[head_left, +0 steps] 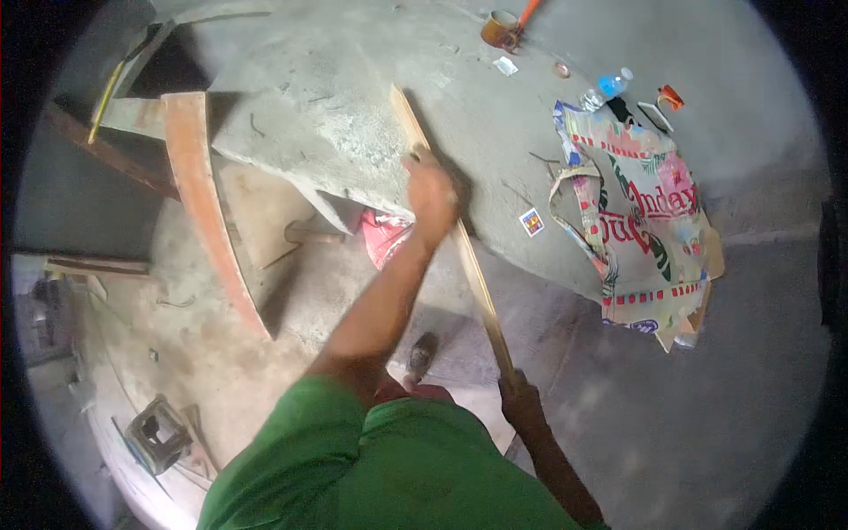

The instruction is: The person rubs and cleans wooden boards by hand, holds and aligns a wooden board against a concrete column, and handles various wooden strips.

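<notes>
A long, narrow strip of pale wood (473, 269) slants from the rough concrete slab (309, 53) down toward my body. My left hand (433, 194) is closed around its upper part, over the slab's edge, and the far tip of the strip reaches over the slab. Lower down, my right hand (523, 406) is closed around the near end of the same strip. Beneath my left hand, a red and white bag (384, 237) shows partly below the slab's edge. Whether the far tip touches the slab, I cannot tell.
On the slab's right lie a printed sack (649, 221), a matchbox (531, 222), a blue bottle (616, 83) and a brown mug (501, 31). An orange-brown board (199, 185) leans at the left. Lower left on the floor stands a dark stool-like block (159, 435).
</notes>
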Tool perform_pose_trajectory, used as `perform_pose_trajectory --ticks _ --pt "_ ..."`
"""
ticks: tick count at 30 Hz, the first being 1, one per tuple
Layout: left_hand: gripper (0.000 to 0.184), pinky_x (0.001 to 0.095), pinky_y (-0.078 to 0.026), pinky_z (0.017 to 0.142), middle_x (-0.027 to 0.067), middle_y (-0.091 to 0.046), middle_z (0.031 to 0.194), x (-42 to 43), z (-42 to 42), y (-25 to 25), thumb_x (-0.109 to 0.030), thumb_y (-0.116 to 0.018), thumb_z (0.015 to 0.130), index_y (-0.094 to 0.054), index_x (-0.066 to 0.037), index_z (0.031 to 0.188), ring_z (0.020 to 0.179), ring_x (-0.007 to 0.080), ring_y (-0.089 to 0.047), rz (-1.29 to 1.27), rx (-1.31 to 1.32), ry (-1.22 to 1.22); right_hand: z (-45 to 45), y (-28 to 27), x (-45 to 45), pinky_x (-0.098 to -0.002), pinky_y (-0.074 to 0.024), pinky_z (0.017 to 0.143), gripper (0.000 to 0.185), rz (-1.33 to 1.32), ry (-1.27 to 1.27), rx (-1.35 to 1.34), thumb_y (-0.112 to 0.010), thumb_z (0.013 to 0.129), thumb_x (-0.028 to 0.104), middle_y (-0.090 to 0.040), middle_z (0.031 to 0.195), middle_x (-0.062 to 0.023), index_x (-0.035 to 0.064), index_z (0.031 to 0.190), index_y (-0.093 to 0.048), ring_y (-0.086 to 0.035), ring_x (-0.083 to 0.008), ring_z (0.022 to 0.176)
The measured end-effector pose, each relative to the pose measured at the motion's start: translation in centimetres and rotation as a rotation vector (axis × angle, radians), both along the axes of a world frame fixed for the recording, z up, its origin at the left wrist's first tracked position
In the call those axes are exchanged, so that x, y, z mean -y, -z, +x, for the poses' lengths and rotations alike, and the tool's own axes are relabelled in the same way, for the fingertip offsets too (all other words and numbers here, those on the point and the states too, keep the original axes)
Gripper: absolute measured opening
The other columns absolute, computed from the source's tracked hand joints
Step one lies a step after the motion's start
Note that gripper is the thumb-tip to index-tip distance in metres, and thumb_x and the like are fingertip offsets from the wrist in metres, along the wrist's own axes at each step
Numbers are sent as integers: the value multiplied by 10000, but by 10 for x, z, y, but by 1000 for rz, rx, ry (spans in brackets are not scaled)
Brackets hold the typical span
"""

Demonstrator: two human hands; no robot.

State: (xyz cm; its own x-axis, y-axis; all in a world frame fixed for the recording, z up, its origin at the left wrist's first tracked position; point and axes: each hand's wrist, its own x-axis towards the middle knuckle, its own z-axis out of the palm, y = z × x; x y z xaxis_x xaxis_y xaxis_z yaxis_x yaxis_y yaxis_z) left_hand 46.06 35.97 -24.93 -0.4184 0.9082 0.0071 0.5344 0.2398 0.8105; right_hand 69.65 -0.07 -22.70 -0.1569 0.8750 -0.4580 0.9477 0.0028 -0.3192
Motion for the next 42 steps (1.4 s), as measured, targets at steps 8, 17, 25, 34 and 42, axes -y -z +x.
perform_pose_trajectory --ticks 8,17,25,34,42 --pt "456 495 -510 853 323 -583 1106 -130 -75 -2 -316 -578 916 -538 60 1171 954 427 -641 467 -330 -90 -94 -53 -156 -402 -489 537 333 -287 526 -629 -527 984 315 -612 687 -116 -14 1032 -553 -595 -244 544" --pt "484 431 -552 771 213 -635 1124 55 -52 -116 -430 -440 1009 -518 3 1209 911 303 -665 67 1816 505 -146 -178 -148 -338 -499 445 441 -947 604 -1993 -396 1029 384 -619 754 -113 22 1267 -478 -603 -228 561" --pt "310 398 -588 629 192 -641 968 50 -90 -160 -129 -518 950 -542 127 1123 736 277 -672 18 1172 39 -133 -218 -95 -315 -533 457 748 -998 502 -2029 -282 983 633 -614 1053 -174 37 1425 -372 -651 -242 758" --pt "263 371 -606 557 161 -680 865 35 -101 -141 -143 -550 927 -594 77 1063 627 277 -682 -25 1299 98 -107 -241 -70 -298 -552 507 618 -716 233 -1936 -389 1001 536 -608 1149 -184 48 1380 -406 -663 -227 762" --pt "383 452 -579 769 191 -646 1035 25 -105 -110 -286 -527 981 -535 19 1212 867 318 -658 57 1512 228 -101 -246 -74 -320 -542 537 546 -688 390 -1971 -431 1006 467 -628 1074 -159 36 1341 -452 -662 -225 737"
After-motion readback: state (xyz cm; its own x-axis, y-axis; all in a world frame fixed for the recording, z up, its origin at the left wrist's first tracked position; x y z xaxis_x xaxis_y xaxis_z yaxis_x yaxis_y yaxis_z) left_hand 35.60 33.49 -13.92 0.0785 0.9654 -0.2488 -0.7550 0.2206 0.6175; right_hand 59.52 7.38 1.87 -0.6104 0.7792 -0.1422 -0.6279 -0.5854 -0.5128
